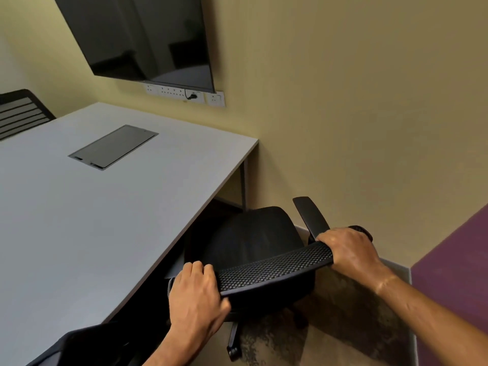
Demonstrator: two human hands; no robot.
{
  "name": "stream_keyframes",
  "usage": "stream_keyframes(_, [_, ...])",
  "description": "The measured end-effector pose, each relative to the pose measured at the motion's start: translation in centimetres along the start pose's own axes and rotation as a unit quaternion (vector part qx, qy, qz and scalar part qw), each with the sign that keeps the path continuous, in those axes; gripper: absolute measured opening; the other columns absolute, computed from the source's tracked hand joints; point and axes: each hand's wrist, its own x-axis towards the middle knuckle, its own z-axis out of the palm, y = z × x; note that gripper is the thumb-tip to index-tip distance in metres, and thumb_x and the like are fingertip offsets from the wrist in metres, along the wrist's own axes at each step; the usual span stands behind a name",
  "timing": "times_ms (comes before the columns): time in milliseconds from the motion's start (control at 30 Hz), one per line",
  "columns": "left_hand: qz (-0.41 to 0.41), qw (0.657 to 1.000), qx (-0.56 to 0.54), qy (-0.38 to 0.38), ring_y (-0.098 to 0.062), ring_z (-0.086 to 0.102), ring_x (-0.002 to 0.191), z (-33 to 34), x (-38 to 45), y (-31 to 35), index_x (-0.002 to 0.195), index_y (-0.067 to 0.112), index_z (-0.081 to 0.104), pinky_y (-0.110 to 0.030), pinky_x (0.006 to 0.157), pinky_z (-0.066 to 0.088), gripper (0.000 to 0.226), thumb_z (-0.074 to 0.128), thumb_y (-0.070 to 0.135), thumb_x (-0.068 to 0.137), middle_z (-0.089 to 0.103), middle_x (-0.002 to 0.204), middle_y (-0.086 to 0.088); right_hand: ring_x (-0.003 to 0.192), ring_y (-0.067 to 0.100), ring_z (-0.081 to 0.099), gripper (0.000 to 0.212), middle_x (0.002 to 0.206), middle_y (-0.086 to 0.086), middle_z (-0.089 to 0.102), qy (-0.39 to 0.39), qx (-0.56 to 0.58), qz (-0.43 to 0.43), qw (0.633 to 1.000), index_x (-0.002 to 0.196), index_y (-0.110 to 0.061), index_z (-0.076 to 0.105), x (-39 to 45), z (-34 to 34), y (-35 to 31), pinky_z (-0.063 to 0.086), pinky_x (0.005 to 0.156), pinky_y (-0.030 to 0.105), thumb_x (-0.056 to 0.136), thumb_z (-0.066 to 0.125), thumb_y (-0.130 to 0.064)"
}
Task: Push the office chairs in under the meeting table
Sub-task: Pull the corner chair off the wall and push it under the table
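Office chair (253,241) backrest gripped by both hands' fingers: left hand (196,294), right hand (346,249).

black mesh chair (274,265), pale grey table (105,207), yellow wall (343,101), purple panel (454,273).

Soft, even indoor light w/ a warm yellowish cast. Faint reflections on the dark screen (137,38). Deep shadow under the surface (111,207). Wide-angle bend at edges; pic fairly sharp, slight softness.
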Motion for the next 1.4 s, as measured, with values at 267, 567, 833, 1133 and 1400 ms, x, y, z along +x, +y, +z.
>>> stream_keyframes(267, [-0.05, 0.998, 0.004, 0.027, -0.022, 0.045, 0.06, 0.4, 2.9, 1.1, 0.065, 0.014, 0.049, -0.036, 0.051, 0.045, 0.025, 0.047, 0.035, 0.053, 0.045, 0.065, -0.004, 0.075, 0.02, 0.066, 0.021, 0.081, -0.006, 0.07, 0.046, 0.023, -0.082, 0.995, 0.091, -0.025, 0.073, 8.0, 1.5, 2.6, 0.055, 0.061, 0.035, 0.072, 0.079, -0.018])
stream_keyframes(567, [-0.13, 0.99, 0.042, 0.029, -0.022, 0.045, 0.06, 1.2, 7.4, 3.1, 0.066, 0.014, 0.049, -0.034, 0.05, 0.042, 0.029, 0.053, 0.039, 0.051, 0.047, 0.065, -0.003, 0.069, 0.02, 0.065, 0.02, 0.074, -0.005, 0.068, 0.073, 0.044, -0.168, 0.982, 0.084, -0.025, 0.072, 16.4, 2.0, 5.0, 0.05, 0.056, 0.032, 0.067, 0.079, -0.016])
stream_keyframes(833, [-0.23, 0.972, 0.055, 0.018, -0.023, 0.047, 0.056, 1.8, 11.2, 5.2, 0.069, 0.02, 0.042, -0.032, 0.05, 0.029, 0.028, 0.05, 0.041, 0.052, 0.05, 0.06, 0.003, 0.067, 0.024, 0.064, 0.026, 0.073, -0.002, 0.067, 0.072, 0.069, -0.249, 0.963, 0.085, -0.023, 0.072, 22.6, 2.6, 7.1, 0.05, 0.053, 0.033, 0.061, 0.078, -0.016])
stream_keyframes(1133, [-0.304, 0.95, 0.066, -0.001, -0.017, 0.042, 0.056, 1.5, 14.8, 7.3, 0.074, 0.021, 0.05, -0.031, 0.052, 0.029, 0.027, 0.054, 0.04, 0.056, 0.049, 0.062, 0.007, 0.065, 0.027, 0.063, 0.026, 0.069, 0.0, 0.066, 0.075, 0.071, -0.321, 0.942, 0.083, -0.019, 0.072, 28.8, 2.5, 8.1, 0.049, 0.053, 0.033, 0.059, 0.078, -0.01])
stream_keyframes(1400, [-0.332, 0.941, 0.061, 0.018, -0.021, 0.044, 0.052, 2.0, 18.3, 7.1, 0.07, 0.02, 0.049, -0.03, 0.047, 0.03, 0.026, 0.051, 0.041, 0.054, 0.047, 0.056, 0.005, 0.065, 0.023, 0.061, 0.019, 0.069, -0.003, 0.065, 0.082, 0.083, -0.353, 0.928, 0.079, -0.021, 0.069, 34.5, 3.3, 8.1, 0.049, 0.054, 0.032, 0.064, 0.078, -0.012])
